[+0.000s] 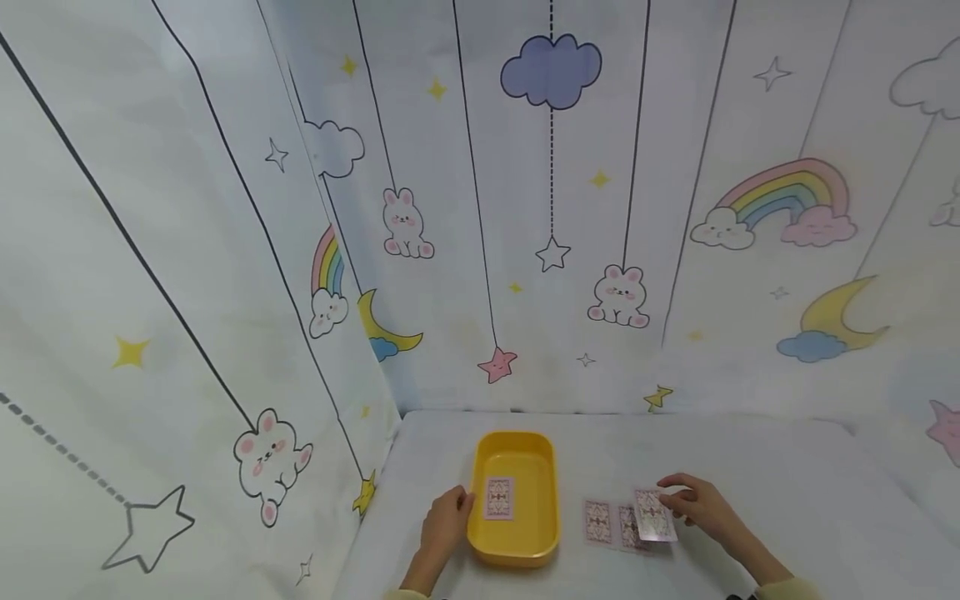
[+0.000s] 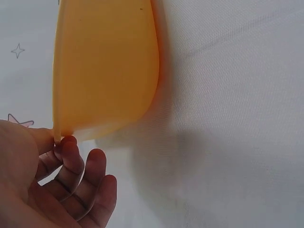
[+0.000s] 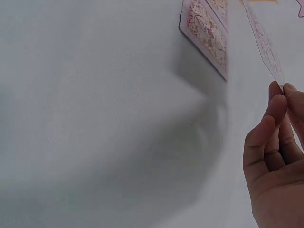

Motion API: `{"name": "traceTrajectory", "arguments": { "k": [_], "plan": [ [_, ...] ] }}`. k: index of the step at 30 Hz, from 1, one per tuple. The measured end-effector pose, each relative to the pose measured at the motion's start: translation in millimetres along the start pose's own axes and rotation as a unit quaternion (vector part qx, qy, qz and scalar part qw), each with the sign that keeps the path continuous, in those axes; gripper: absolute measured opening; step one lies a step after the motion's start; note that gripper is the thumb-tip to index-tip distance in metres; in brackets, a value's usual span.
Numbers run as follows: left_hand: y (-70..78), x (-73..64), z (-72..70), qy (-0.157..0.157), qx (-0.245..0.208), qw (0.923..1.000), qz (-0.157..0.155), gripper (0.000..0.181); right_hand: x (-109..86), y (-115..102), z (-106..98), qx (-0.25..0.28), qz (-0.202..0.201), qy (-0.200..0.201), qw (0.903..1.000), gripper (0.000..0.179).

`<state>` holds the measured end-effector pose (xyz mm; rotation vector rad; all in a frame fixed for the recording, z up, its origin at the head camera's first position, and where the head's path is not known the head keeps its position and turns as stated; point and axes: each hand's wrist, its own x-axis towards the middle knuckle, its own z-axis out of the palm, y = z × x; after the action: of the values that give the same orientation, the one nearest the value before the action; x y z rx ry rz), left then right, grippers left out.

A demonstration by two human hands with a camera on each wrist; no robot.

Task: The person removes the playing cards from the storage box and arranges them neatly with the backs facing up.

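My left hand (image 1: 445, 525) pinches the left rim of a yellow plastic tray (image 1: 553, 508), thumb on one side and fingertips on the other in the left wrist view. Inside the tray lies one playing card (image 1: 498, 497) with a pink patterned back. Over to the right, my right hand (image 1: 699, 507) pinches another playing card (image 1: 655, 517) by its edge, between thumb and fingertips. In the right wrist view this held card (image 3: 265, 45) is tilted and raised off the table. Two more cards lie to its left, a whole one (image 1: 597, 522) and a partly covered one (image 1: 628, 528).
A white-covered table (image 1: 600, 450) carries everything. Behind it and along the left rises a white curtain (image 1: 450, 308) printed with rabbits, clouds, stars and rainbows. The loose cards lie just right of the tray.
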<state>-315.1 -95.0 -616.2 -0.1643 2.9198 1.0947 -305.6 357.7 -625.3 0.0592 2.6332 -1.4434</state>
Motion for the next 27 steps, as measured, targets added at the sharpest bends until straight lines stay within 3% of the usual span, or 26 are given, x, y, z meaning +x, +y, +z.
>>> {"name": "traceTrajectory", "arguments": {
  "k": [6, 16, 27],
  "plan": [
    [-1.7, -0.1, -0.4, 0.002, 0.009, 0.9999, 0.007, 0.026, -4.3, 10, -5, -0.004, 0.040, 0.016, 0.9991, 0.044],
    [-0.4, -1.0, -1.5, 0.005, 0.012, 0.9999, 0.006, 0.026, -7.8, 35, -8, -0.021, 0.065, 0.024, 0.9974, 0.041],
    [-1.4, -0.9, -1.2, 0.003, 0.016, 0.9997, 0.016, 0.025, -6.0, 42, -1, -0.061, 0.048, 0.040, 0.9962, 0.030]
  ]
}}
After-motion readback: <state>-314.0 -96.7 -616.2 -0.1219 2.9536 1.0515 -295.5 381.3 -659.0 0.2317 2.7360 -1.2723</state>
